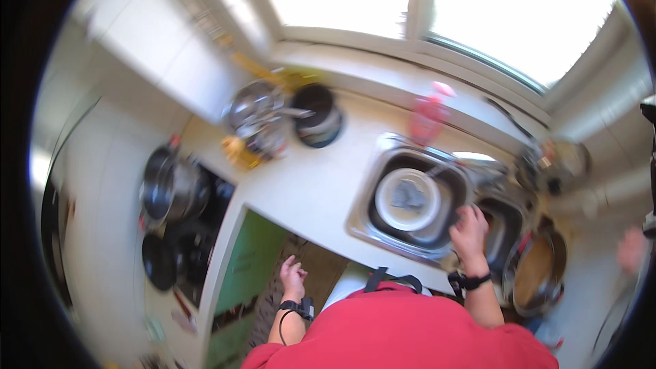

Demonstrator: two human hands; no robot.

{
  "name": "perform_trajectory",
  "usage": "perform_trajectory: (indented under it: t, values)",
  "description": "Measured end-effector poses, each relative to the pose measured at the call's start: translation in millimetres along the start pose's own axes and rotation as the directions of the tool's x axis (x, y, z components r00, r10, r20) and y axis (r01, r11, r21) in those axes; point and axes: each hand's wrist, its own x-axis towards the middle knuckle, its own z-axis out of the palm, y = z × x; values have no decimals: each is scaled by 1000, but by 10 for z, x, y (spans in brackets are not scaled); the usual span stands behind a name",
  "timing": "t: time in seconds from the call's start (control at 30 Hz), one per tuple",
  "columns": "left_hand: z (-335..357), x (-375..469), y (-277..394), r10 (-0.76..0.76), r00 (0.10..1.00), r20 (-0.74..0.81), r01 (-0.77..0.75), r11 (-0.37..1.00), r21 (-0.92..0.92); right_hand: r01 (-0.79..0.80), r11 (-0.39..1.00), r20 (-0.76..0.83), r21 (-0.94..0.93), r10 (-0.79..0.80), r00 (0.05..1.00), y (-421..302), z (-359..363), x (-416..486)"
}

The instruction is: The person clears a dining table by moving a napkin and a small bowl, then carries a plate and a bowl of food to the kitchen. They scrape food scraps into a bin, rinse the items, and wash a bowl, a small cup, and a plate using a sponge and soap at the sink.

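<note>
Over the divider of a steel double sink (359, 220), my right hand (469, 228) hangs with bent fingers; blur hides whether it touches the rim or holds anything small. A white bowl (382, 200) with a grey cloth-like thing (408, 196) in it stands in the left basin, just left of that hand. My left hand (293, 274) is low beside my body, in front of the counter, fingers apart and holding nothing. Each wrist has a black strap. A pink spray bottle (428, 118) stands behind the sink.
A dark pot (315, 118) and a metal pan (251, 105) stand on the back counter. Steel pots (169, 189) and a black frying pan (159, 261) are on the left by the hob. A large round pan (538, 271) lies right of the sink, below a glass-like vessel (566, 161).
</note>
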Motion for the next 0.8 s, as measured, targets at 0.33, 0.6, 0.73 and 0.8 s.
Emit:
perform_trajectory:
  t: [0.33, 0.6, 0.73, 0.8]
  values:
    - [-2449, -2009, -1619, -359, 537, -763, -16, 901, -435, 341, 881, 471, -327, -161, 867, -130, 908, 12]
    - [-3223, -2508, -2898, -596, 508, -622, 48, 740, -670, 719, 680, 692, -143, -451, 564, -1407, 1526, -514]
    - [-3905, -2265, -3104, -554, 613, -564, -143, 624, -768, 800, 596, 520, 66, -705, 483, -2227, 1889, -1448]
    - [-4370, -2216, -3156, -456, 658, -599, -242, 625, -742, 835, 545, 578, 73, -706, 410, -2704, 2133, -2023]
